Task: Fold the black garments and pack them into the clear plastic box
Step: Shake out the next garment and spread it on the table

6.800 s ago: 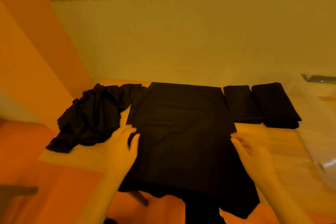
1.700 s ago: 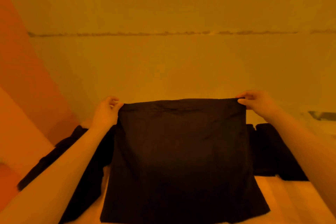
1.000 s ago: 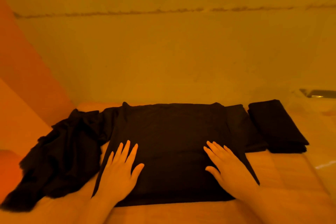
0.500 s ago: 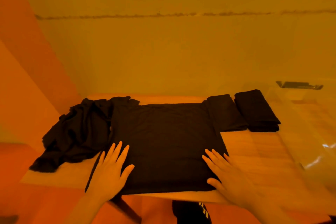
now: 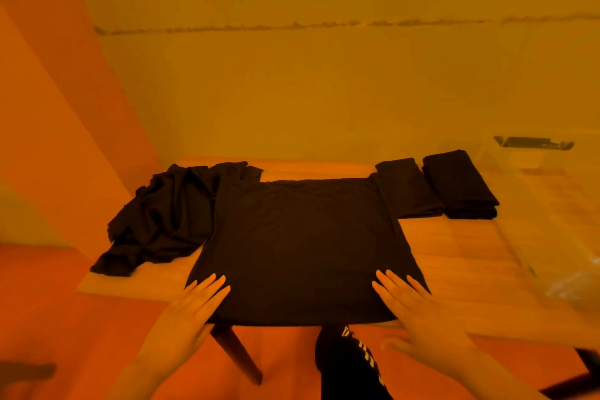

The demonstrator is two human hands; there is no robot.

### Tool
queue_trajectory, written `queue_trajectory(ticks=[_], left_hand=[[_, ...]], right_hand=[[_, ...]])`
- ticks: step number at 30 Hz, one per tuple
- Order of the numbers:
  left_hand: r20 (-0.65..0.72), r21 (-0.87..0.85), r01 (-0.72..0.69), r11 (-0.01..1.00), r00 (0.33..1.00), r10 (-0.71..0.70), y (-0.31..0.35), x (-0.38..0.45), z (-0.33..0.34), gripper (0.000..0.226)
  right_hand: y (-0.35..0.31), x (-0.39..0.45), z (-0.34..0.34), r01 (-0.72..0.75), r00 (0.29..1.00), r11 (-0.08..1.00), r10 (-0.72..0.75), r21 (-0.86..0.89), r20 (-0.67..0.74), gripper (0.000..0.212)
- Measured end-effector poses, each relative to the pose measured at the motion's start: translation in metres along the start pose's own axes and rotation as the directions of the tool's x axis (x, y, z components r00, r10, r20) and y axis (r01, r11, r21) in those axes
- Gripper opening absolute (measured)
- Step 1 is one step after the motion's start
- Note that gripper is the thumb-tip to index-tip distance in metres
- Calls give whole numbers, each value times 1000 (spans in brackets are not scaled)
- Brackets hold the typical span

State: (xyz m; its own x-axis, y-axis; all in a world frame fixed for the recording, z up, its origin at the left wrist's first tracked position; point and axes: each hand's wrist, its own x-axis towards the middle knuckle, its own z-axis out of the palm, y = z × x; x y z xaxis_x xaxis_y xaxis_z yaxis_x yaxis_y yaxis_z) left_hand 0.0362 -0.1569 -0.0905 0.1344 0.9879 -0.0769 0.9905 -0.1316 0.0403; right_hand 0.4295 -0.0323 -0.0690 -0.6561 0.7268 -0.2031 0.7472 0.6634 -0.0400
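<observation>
A black garment [image 5: 302,247], folded in half, lies flat in the middle of the wooden table [image 5: 448,273], its near edge at the table's front. My left hand [image 5: 191,308] rests flat, fingers spread, on its near left corner. My right hand [image 5: 412,305] lies flat on its near right corner. A crumpled pile of black garments [image 5: 165,214] sits to the left. Two folded black garments [image 5: 409,188] [image 5: 457,185] lie side by side at the back right. The clear plastic box [image 5: 552,204] stands on the table's right side, hard to make out.
A wall runs close behind the table. A dark clip or handle [image 5: 532,142] shows at the box's far edge. Below the table's front edge are a dark table leg [image 5: 237,354] and my leg in black trousers with pale stripes [image 5: 350,364].
I lifted the garment by two corners, folded it over onto the table, and slid both flat hands toward the near edge, smoothing it. The view has shifted back a little.
</observation>
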Motion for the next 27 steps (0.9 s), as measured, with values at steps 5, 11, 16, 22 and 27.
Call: queue_trajectory(ticks=[5, 11, 16, 22, 27], left_hand=[[-131, -144, -140, 980, 984, 121, -13, -8, 0, 62], [-349, -144, -107, 984, 936, 50, -21, -14, -11, 26], [-408, -404, 66, 912, 880, -244, -11, -4, -60, 16], [-547, -595, 64, 801, 698, -462, 2, 21, -156, 13], [-577, -787, -125, 604, 496, -649, 4, 44, -229, 11]], right_hand=[[10, -12, 16, 52, 998, 998, -51, 41, -36, 114], [23, -23, 19, 113, 979, 993, -103, 46, -176, 121], [18, -26, -31, -23, 941, 830, 206, 558, -267, 28], [29, -18, -146, 104, 890, 700, 252, 707, -380, 49], [46, 2, -216, 234, 821, 479, 369, 846, -436, 25]])
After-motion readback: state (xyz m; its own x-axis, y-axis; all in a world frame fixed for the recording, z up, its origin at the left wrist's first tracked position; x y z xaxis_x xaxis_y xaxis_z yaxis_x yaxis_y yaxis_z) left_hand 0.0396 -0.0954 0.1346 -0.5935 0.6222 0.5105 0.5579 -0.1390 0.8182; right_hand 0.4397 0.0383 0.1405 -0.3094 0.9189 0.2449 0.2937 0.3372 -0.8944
